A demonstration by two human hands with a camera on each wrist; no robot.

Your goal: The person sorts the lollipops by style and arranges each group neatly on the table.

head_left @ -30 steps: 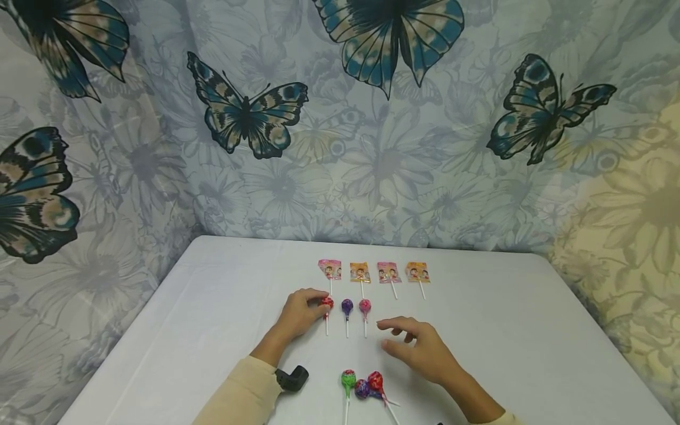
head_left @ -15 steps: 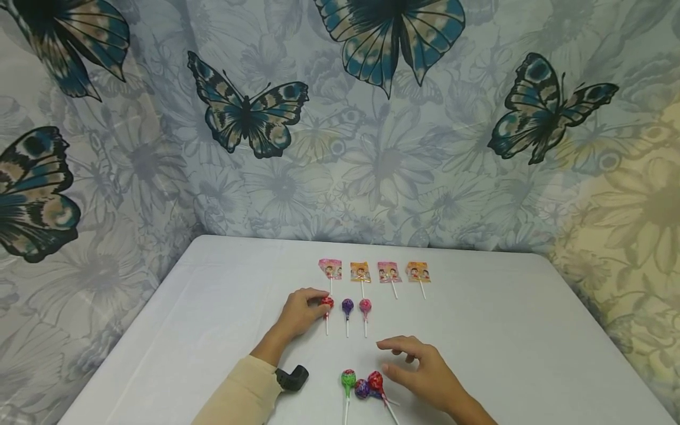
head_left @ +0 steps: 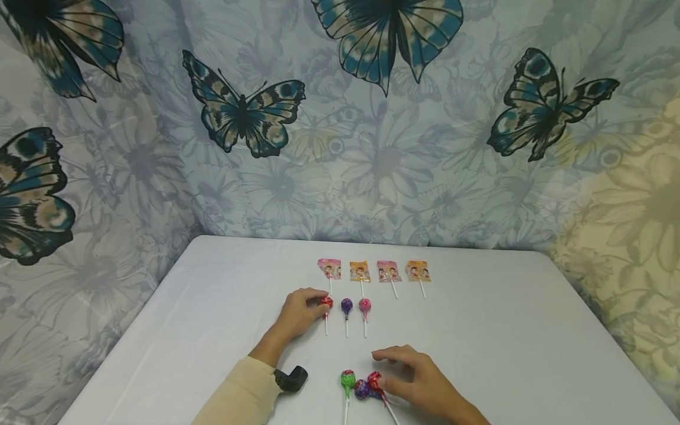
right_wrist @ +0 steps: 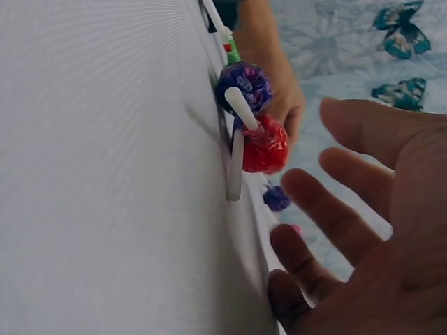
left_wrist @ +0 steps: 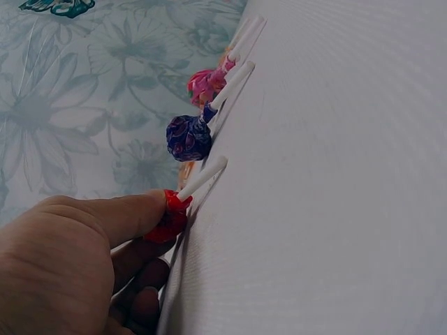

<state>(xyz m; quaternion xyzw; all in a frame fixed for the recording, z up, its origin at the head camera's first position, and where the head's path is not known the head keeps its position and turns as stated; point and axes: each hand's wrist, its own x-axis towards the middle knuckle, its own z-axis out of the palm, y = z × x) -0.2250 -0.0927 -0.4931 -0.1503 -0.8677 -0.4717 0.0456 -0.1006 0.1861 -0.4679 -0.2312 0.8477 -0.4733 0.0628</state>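
My left hand [head_left: 298, 313] pinches the red wrapped head of a lollipop [left_wrist: 167, 225] between thumb and fingers, its white stick lying toward me. Right of it lie a purple lollipop [head_left: 347, 306] and a pink lollipop [head_left: 365, 306]. Near the front, my right hand [head_left: 422, 381] hovers beside another red lollipop [right_wrist: 265, 145], fingers spread and apart from it in the right wrist view. That red lollipop leans on a purple-blue lollipop [right_wrist: 244, 87]. Just left of these lies a green lollipop [head_left: 347, 381].
At the back, a row of flat-packed lollipops in pink and orange wrappers [head_left: 360, 272] lies on the white table [head_left: 504, 330]. A black device [head_left: 291, 379] sits at my left wrist. Butterfly-patterned cloth [head_left: 382, 165] hangs behind the table.
My right hand has moved back toward me, from near the pink lollipop to beside the front red one. The left hand stays on its red lollipop.
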